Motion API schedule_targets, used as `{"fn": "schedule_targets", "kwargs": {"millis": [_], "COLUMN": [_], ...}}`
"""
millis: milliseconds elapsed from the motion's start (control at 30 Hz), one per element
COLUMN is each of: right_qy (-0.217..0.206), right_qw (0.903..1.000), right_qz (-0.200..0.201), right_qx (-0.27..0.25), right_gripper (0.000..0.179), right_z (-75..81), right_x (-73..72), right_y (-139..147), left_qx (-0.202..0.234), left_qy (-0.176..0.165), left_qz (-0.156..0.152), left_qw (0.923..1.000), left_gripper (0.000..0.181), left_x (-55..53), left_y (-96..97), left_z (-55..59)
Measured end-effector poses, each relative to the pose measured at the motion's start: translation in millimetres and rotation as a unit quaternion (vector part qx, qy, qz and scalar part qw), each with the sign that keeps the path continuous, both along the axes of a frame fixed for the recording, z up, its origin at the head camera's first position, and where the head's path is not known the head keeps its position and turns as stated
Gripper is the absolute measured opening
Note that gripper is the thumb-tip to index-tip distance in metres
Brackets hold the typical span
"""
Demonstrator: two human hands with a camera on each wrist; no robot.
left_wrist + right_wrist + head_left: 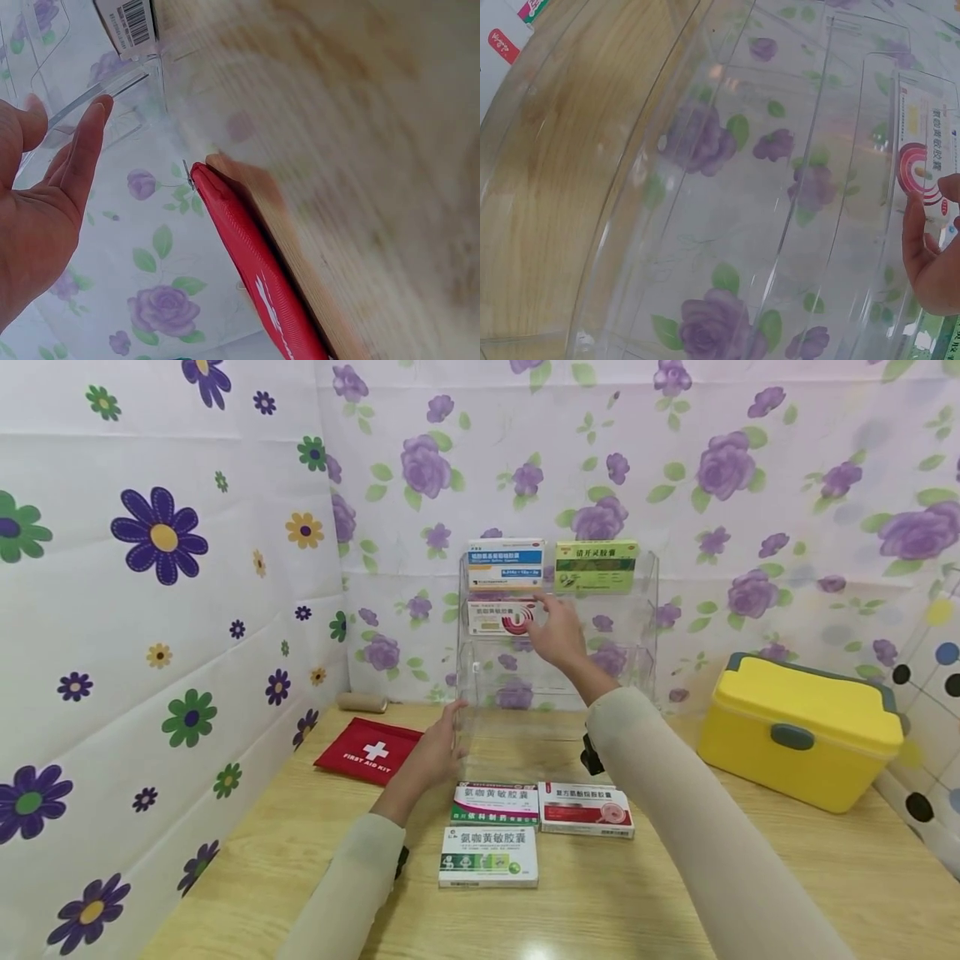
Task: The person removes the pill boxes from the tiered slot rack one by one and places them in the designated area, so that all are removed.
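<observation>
A clear plastic display rack [555, 722] stands against the back wall. On its upper middle tier sits a white medicine box [495, 620] with a pink-red ring design. My right hand [558, 631] holds this box by its right end, with thumb and index finger at its edge; the right wrist view shows the same box [921, 142]. Low at the rack's left side is my left hand [435, 752], its fingers extended beside the clear panel. The left wrist view shows that hand [45, 217] with thumb and fingers apart. A blue-white box [506, 564] and a green box [596, 566] occupy the top tier.
On the wooden table before the rack lie a green-and-magenta box [495, 806], a red-white box [585, 810] and a white-green box [487, 857]. A red first aid pouch [360, 750] and a beige roll [362, 702] are at left. A yellow case [802, 731] stands at right.
</observation>
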State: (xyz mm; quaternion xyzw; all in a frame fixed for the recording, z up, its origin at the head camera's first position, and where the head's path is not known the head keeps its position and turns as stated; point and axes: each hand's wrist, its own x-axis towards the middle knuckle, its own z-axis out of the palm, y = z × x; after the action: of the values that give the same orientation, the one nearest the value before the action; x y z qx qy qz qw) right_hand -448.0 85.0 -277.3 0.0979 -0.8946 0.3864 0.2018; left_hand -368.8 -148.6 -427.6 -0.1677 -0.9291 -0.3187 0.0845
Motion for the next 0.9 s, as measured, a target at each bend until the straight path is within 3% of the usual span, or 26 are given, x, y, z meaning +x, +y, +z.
{"fn": "schedule_targets", "kwargs": {"millis": [333, 900], "right_qy": [-0.014, 0.04], "right_qw": [0.9985, 0.998], "right_qz": [-0.019, -0.048], "right_qx": [0.05, -0.013], "right_gripper": [0.052, 0.027], "right_z": [2.2, -2.2], "right_x": [-2.2, -2.3], "right_y": [-1.0, -1.5], "left_qx": [-0.006, -0.013], "left_qy": [0.002, -0.003], "left_qz": [0.003, 0.002], "left_qw": [1.0, 0.9999], "left_gripper": [0.089, 0.088], "left_x": [0.4, 3.0], "left_y": [2.1, 1.7], "left_z": [0.1, 2.2]}}
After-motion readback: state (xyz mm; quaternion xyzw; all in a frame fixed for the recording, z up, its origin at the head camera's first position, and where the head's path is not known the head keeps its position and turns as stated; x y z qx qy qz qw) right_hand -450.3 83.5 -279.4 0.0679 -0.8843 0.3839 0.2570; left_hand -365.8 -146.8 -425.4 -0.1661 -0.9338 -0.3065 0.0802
